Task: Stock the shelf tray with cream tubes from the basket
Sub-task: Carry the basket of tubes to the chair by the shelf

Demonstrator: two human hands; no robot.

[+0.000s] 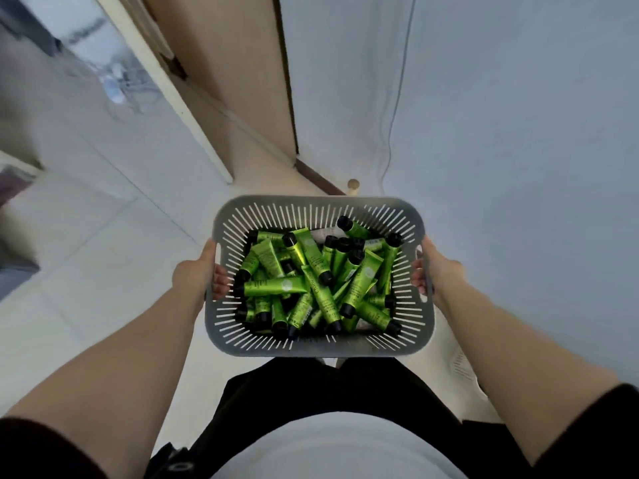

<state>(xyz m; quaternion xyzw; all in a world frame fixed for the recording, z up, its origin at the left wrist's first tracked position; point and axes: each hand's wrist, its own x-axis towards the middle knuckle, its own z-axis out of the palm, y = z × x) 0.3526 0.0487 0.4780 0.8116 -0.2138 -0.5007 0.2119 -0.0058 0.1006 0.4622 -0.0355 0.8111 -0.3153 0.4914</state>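
A grey slotted plastic basket (318, 347) is carried level in front of my body, above the floor. It holds several green cream tubes (276, 286) with black caps, lying in a loose heap. My left hand (198, 273) grips the basket's left handle, fingers curled in through the slot. My right hand (437, 269) grips the right handle the same way. No shelf tray is in view.
Pale tiled floor (103, 236) stretches to the left. A light wall (518, 133) with a thin cable rises on the right. A brown door (242, 81) and its white frame stand ahead, with a small round doorstop (353, 184) by the skirting.
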